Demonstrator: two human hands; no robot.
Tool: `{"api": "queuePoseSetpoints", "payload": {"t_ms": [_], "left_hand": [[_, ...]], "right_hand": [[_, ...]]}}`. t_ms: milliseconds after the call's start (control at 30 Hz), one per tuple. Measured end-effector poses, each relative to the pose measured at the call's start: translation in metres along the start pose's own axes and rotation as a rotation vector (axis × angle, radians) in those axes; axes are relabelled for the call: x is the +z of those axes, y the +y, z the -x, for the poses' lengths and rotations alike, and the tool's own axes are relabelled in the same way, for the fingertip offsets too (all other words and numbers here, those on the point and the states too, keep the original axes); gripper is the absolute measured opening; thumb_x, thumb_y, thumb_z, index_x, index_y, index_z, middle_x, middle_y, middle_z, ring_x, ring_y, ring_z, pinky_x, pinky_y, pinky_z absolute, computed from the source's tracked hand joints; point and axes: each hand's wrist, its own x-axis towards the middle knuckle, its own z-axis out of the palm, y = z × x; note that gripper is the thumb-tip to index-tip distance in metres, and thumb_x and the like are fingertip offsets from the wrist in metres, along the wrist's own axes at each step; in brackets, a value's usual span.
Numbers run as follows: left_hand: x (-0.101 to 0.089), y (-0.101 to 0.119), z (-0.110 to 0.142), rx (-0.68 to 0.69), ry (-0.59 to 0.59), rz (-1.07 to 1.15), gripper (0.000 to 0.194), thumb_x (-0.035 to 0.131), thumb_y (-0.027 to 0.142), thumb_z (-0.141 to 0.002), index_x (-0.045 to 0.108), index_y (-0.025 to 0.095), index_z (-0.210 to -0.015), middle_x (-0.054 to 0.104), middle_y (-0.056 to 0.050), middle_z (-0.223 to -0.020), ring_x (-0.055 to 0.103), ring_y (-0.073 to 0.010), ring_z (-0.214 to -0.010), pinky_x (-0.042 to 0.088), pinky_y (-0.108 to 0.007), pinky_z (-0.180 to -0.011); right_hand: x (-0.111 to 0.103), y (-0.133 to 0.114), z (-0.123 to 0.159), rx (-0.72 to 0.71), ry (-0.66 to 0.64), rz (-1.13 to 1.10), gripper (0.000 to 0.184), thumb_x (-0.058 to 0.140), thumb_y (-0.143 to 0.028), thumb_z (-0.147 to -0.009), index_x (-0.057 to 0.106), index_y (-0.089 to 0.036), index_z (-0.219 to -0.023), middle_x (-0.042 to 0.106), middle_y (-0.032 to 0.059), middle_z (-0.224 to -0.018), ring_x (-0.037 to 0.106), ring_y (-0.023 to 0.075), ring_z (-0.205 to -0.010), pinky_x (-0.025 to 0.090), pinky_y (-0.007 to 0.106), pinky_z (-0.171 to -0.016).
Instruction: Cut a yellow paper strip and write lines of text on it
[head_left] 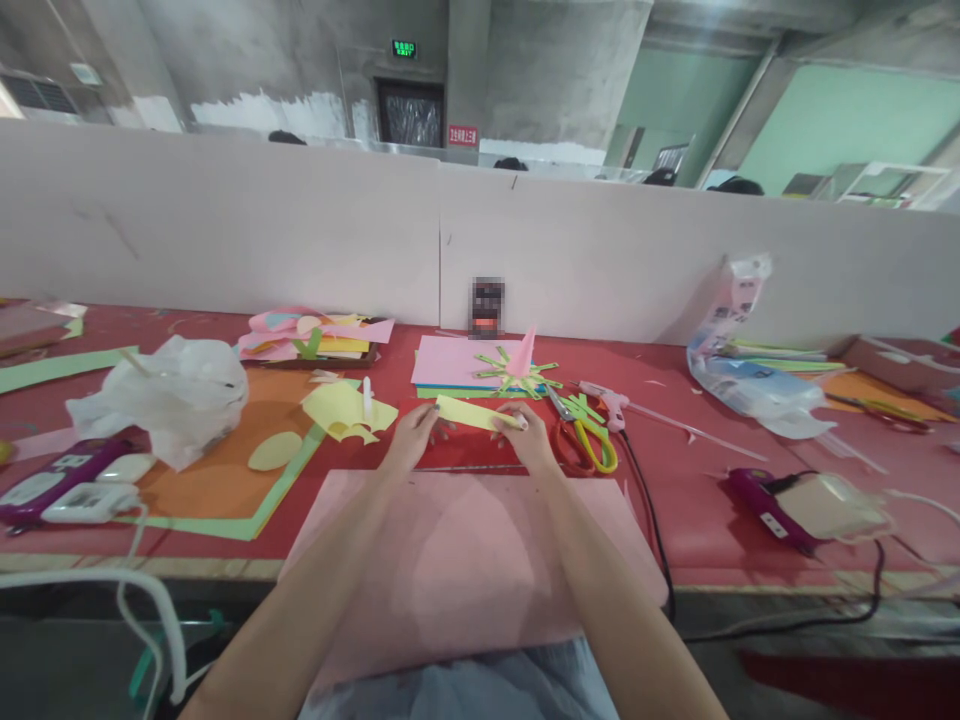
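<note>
A pale yellow paper strip [474, 411] is stretched between my two hands. My left hand [412, 436] pinches its left end. My right hand [534, 440] grips the right end, where a small white cylindrical tip [521, 423] shows by the fingers; I cannot tell what it belongs to. Below the strip lies a red sheet [469, 450], and nearer to me a large pink sheet [457, 560]. Just beyond the right hand stands a pink paper cone [520, 358] ringed by green paper strips. Scissors with red and yellow handles [596, 448] lie right of this hand.
A pink glue gun [606, 400] with a black cord lies to the right. Purple power strips [772, 510] sit at both sides. Stacked coloured paper [435, 362], yellow cut paper [345, 410] and a crumpled plastic bag [176, 390] are around. A white partition [300, 230] borders the back.
</note>
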Motion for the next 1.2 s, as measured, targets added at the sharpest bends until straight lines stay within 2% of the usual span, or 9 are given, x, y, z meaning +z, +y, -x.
{"api": "queuePoseSetpoints", "payload": {"t_ms": [133, 233, 333, 467, 633, 767, 900, 1067, 1200], "left_hand": [[0.0, 0.002, 0.002, -0.026, 0.068, -0.147, 0.033, 0.058, 0.05, -0.073, 0.052, 0.018, -0.071, 0.064, 0.0, -0.059, 0.058, -0.0145, -0.055, 0.041, -0.023, -0.05], [0.001, 0.001, 0.003, -0.084, 0.04, -0.195, 0.032, 0.065, 0.047, -0.068, 0.052, 0.018, -0.066, 0.063, 0.001, -0.055, 0.057, -0.0136, -0.05, 0.042, -0.023, -0.048], [0.002, -0.001, 0.003, -0.126, -0.019, -0.11, 0.029, 0.065, 0.043, -0.07, 0.051, 0.018, -0.067, 0.064, 0.0, -0.057, 0.059, -0.0137, -0.051, 0.046, -0.024, -0.05], [0.002, -0.005, 0.0, -0.15, -0.06, 0.037, 0.02, 0.062, 0.03, -0.075, 0.051, 0.017, -0.087, 0.062, 0.003, -0.058, 0.065, -0.0164, -0.058, 0.052, -0.028, -0.059], [0.001, -0.004, -0.001, -0.127, -0.094, 0.197, 0.033, 0.051, 0.025, -0.082, 0.046, 0.017, -0.114, 0.06, 0.001, -0.071, 0.068, -0.0172, -0.069, 0.053, -0.031, -0.066], [0.004, -0.002, 0.003, -0.135, -0.087, 0.052, 0.03, 0.058, 0.032, -0.078, 0.052, 0.017, -0.103, 0.06, 0.001, -0.064, 0.062, -0.0145, -0.052, 0.05, -0.026, -0.051], [0.005, -0.003, 0.006, -0.085, -0.107, -0.094, 0.021, 0.062, 0.026, -0.075, 0.054, 0.017, -0.092, 0.057, 0.005, -0.051, 0.054, -0.0108, -0.04, 0.044, -0.021, -0.044], [0.003, -0.004, 0.003, -0.171, -0.197, 0.04, 0.021, 0.056, 0.017, -0.079, 0.051, 0.017, -0.099, 0.064, 0.002, -0.057, 0.064, -0.0153, -0.053, 0.052, -0.027, -0.056], [0.004, -0.006, 0.001, -0.207, -0.202, 0.065, 0.021, 0.053, 0.009, -0.08, 0.05, 0.016, -0.1, 0.066, 0.0, -0.059, 0.066, -0.0164, -0.058, 0.054, -0.031, -0.063]], "right_hand": [[0.0, 0.0, 0.002, -0.036, -0.044, 0.045, 0.027, 0.07, -0.038, -0.064, 0.055, -0.02, -0.079, 0.052, -0.0049, -0.058, 0.059, 0.0129, -0.047, 0.044, 0.022, -0.038], [0.001, 0.003, 0.003, -0.058, -0.098, 0.099, 0.028, 0.07, -0.039, -0.064, 0.056, -0.02, -0.079, 0.051, -0.0047, -0.061, 0.058, 0.0126, -0.046, 0.042, 0.021, -0.036], [0.001, 0.006, 0.002, -0.078, -0.111, 0.135, 0.027, 0.069, -0.039, -0.065, 0.056, -0.02, -0.08, 0.049, -0.0053, -0.062, 0.058, 0.0124, -0.046, 0.042, 0.022, -0.037], [-0.004, 0.006, 0.0, -0.085, -0.088, 0.177, 0.025, 0.067, -0.038, -0.067, 0.056, -0.02, -0.081, 0.045, -0.0062, -0.058, 0.058, 0.0127, -0.046, 0.043, 0.022, -0.039], [-0.012, 0.007, -0.003, -0.085, -0.052, 0.221, 0.023, 0.064, -0.037, -0.069, 0.055, -0.021, -0.082, 0.047, -0.0056, -0.057, 0.057, 0.0131, -0.046, 0.042, 0.022, -0.039], [-0.011, 0.009, -0.002, -0.106, -0.117, 0.218, 0.022, 0.064, -0.036, -0.069, 0.056, -0.021, -0.083, 0.045, -0.0059, -0.058, 0.057, 0.0122, -0.046, 0.041, 0.021, -0.038], [-0.008, 0.009, 0.0, -0.1, -0.183, 0.222, 0.023, 0.063, -0.037, -0.07, 0.056, -0.021, -0.084, 0.044, -0.0061, -0.058, 0.057, 0.0118, -0.046, 0.041, 0.02, -0.038], [-0.011, 0.006, 0.0, -0.067, -0.174, 0.285, 0.026, 0.065, -0.039, -0.068, 0.056, -0.021, -0.084, 0.05, -0.0059, -0.056, 0.055, 0.0116, -0.045, 0.042, 0.021, -0.041], [-0.013, 0.006, -0.001, -0.043, -0.116, 0.305, 0.026, 0.065, -0.038, -0.067, 0.054, -0.02, -0.082, 0.053, -0.0055, -0.052, 0.055, 0.0119, -0.044, 0.041, 0.021, -0.043]]}}
